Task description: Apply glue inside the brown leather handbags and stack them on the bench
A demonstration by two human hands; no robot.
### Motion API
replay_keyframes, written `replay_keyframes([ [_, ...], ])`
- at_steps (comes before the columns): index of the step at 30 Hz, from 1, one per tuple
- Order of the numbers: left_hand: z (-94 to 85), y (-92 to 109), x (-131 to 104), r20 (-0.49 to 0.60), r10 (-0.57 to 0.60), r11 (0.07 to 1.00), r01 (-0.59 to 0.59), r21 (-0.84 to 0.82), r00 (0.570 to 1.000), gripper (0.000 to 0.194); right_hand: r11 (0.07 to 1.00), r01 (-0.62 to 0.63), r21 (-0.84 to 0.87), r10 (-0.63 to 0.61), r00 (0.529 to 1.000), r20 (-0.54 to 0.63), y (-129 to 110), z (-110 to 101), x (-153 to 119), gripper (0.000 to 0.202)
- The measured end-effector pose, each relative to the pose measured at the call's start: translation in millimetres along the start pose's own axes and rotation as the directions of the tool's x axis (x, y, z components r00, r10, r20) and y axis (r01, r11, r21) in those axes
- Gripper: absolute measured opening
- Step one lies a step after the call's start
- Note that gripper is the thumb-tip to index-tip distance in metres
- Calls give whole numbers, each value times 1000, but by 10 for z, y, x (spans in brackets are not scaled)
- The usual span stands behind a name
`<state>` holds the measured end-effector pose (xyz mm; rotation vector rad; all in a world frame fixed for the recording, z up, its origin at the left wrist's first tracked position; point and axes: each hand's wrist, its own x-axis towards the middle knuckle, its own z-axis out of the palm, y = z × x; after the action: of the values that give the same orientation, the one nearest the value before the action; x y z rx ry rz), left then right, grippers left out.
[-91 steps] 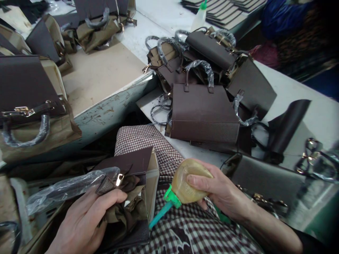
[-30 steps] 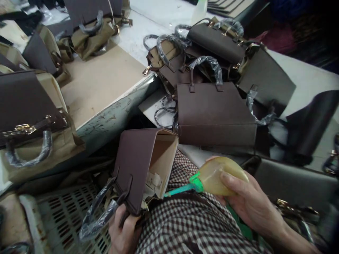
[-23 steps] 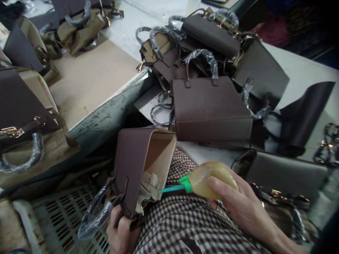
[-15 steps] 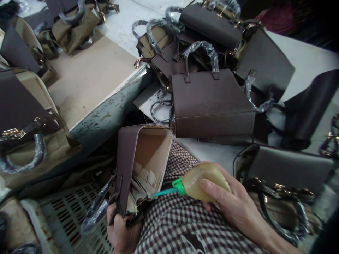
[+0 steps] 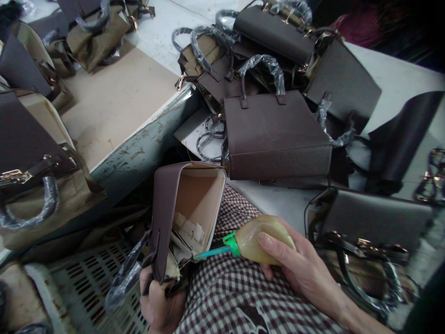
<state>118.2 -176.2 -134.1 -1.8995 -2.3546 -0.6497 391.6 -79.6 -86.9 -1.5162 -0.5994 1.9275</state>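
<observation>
My left hand point(image 5: 160, 299) is closed on the lower end of a dark brown handbag point(image 5: 163, 208), which rests tilted on my lap with its pale inside facing me. A handle wrapped in clear plastic point(image 5: 127, 278) hangs from its left side. In my right hand point(image 5: 295, 260) is a yellowish squeeze bottle point(image 5: 262, 236), thumb on top and fingers around it. Its green cap carries a long blue-green nozzle point(image 5: 212, 252), which points left. The nozzle tip is at the lower edge of the bag's opening; whether it touches I cannot tell.
Another brown handbag point(image 5: 274, 134) lies just ahead on the white table, with more bags heaped behind it. At left stands a table with a tan board point(image 5: 118, 93), also bearing bags. A plastic crate point(image 5: 83, 283) sits lower left. Checked cloth point(image 5: 222, 287) covers my lap.
My right hand and the squeeze bottle have shifted slightly left, bringing the nozzle tip a little further along the bag's edge. My left hand and the handbag have hardly moved.
</observation>
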Motion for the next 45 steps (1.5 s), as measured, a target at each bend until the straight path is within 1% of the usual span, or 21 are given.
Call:
replay_keyframes([
  [3, 1, 13, -2, 8, -22, 999, 22, 28, 1000, 32, 1000, 4, -5, -4, 1000, 2, 18, -13, -19, 39],
  [5, 2, 22, 1, 1, -36, 999, 36, 40, 999, 32, 1000, 6, -26, -7, 1000, -19, 38, -49, -42, 40],
  [7, 2, 32, 11, -11, -33, 999, 33, 24, 999, 35, 997, 2, -71, -7, 998, -62, 52, -91, -71, 43],
  [9, 3, 43, 24, -15, -4, 1000, 4, 3, 1000, 35, 990, 5, -144, -23, 992, -125, 46, -117, -108, 48],
  [11, 6, 52, 31, -11, 20, 1000, -20, 5, 1000, 36, 969, 18, -247, -70, 976, -206, 11, -108, -154, 50],
  [13, 11, 58, 31, -6, 17, 1000, -17, 13, 1000, 36, 932, 47, -360, -155, 948, -278, -47, -66, -202, 49],
  [15, 16, 62, 31, -17, -4, 1000, 5, 14, 1000, 38, 894, 89, -440, -243, 920, -306, -109, -12, -238, 45],
  [18, 21, 70, 43, -39, 3, 1000, -3, -4, 999, 38, 867, 146, -475, -307, 910, -280, -166, 27, -252, 41],
  [20, 23, 82, 56, -42, 20, 1000, -21, -20, 999, 37, 856, 184, -484, -337, 908, -250, -175, 4, -243, 39],
  [22, 27, 99, 68, -42, 24, 999, -25, -28, 999, 37, 823, 243, -513, -391, 898, -201, -172, -42, -235, 39],
  [24, 30, 117, 75, -51, 21, 999, -22, -28, 998, 35, 781, 280, -559, -448, 874, -189, -174, -84, -238, 41],
  [28, 28, 127, 88, -63, 34, 999, -36, -38, 997, 31, 722, 281, -632, -523, 820, -232, -221, -108, -260, 40],
  [31, 24, 130, 102, -39, 77, 995, -79, -68, 996, 29, 679, 306, -667, -560, 803, -202, -267, -112, -259, 41],
  [33, 27, 144, 111, -59, 95, 991, -100, -92, 994, 29, 649, 336, -683, -590, 789, -172, -286, -125, -255, 44],
  [36, 36, 172, 113, -108, 85, 989, -97, -107, 990, 29, 588, 387, -710, -649, 750, -128, -295, -156, -266, 45],
  [38, 41, 177, 106, -107, 74, 992, -85, -94, 991, 30, 564, 394, -726, -670, 732, -123, -294, -172, -280, 46],
  [42, 43, 146, 95, -75, 52, 996, -57, -64, 996, 28, 564, 389, -728, -666, 736, -123, -292, -167, -289, 44],
  [45, 41, 121, 92, -57, 70, 992, -76, -98, 996, 26, 577, 416, -703, -662, 742, -104, -303, -118, -281, 41],
])
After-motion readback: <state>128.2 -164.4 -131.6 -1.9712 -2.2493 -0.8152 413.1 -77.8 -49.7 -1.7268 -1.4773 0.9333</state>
